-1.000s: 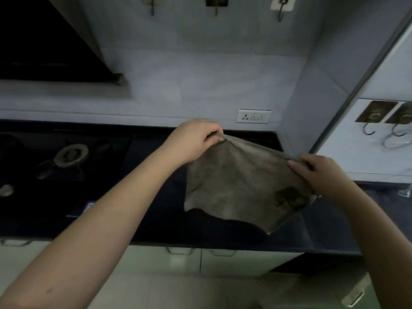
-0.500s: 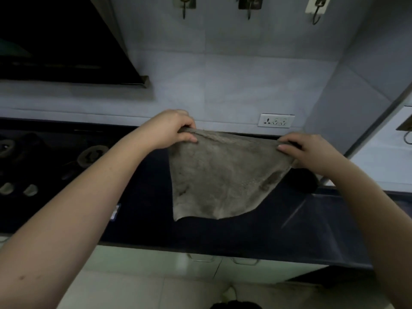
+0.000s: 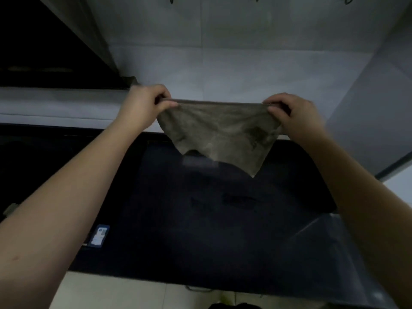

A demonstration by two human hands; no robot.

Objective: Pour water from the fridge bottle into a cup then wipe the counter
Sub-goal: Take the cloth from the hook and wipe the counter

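Note:
A grey, stained cloth (image 3: 219, 132) hangs stretched in the air above the dark counter (image 3: 200, 230). My left hand (image 3: 142, 103) pinches its top left corner and my right hand (image 3: 289, 112) pinches its top right corner. The top edge is pulled taut and level between them, and the lower part droops to a point on the right. No bottle or cup is in view.
A dark hob (image 3: 44, 175) with a blue label (image 3: 99, 235) lies at the left of the counter. A black chimney hood (image 3: 44, 52) hangs at the upper left. Pale tiled wall (image 3: 245, 52) stands behind, and white cabinet fronts (image 3: 133, 291) sit below the counter edge.
Both hands have raised the cloth and pulled its top edge straight and level. The view has tilted down and moved closer to the counter.

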